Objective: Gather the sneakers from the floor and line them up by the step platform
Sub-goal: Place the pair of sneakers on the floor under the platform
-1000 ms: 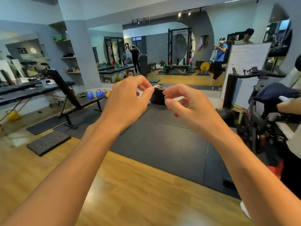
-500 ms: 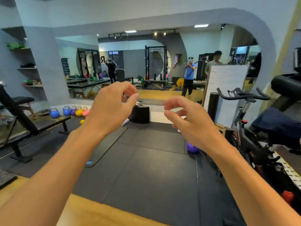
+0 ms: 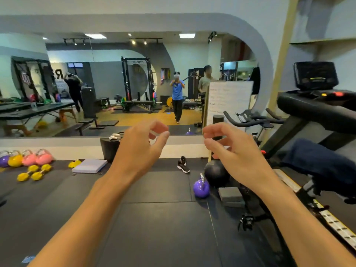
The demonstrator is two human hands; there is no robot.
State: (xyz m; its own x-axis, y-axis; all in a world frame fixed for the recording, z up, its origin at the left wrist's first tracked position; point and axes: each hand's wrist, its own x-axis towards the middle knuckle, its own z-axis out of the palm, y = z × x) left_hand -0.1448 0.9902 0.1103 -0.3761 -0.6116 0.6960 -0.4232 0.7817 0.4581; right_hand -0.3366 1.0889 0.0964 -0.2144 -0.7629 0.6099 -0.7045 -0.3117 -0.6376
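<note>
Closest to the camera, both hands are raised above the black floor mat [image 3: 154, 228]. The left hand [image 3: 142, 149] and right hand [image 3: 238, 153] have loosely curled fingers and hold nothing. Beyond them sit a purple kettlebell [image 3: 201, 187] and a dark ball [image 3: 216, 175]. Farther on, one black sneaker [image 3: 184, 165] with a white sole stands on the mat, near the mirrored wall [image 3: 107, 83].

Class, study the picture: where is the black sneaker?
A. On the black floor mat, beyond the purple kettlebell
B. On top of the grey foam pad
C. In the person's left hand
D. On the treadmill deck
A: the black sneaker rests on the black floor mat, farther from the camera than the purple kettlebell, while the left hand and right hand hold nothing.
</note>
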